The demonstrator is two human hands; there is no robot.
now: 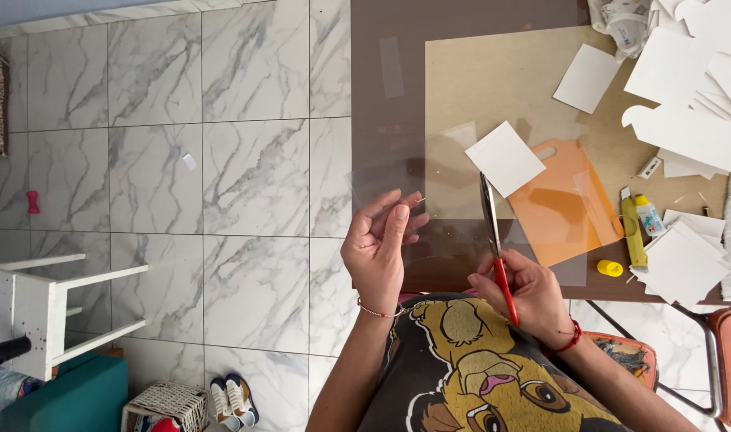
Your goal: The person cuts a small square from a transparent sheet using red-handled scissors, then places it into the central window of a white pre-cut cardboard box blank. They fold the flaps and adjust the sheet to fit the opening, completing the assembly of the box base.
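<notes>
Right hand [525, 292] is wrapped around red-handled metal scissors [493, 240], blades cutting into a clear plastic sheet [453, 192] that the left hand [377, 248] pinches over the brown table [381, 48].

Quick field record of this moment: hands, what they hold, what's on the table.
left hand: holds the edge of a clear sheet
right hand: grips red scissors, blades open at the sheet
table: brown, with a tan board
under sheet: white card, orange cutting board
right side: white paper pieces, yellow knife, glue bottle, yellow cap
floor: marble tiles, white stool
</notes>
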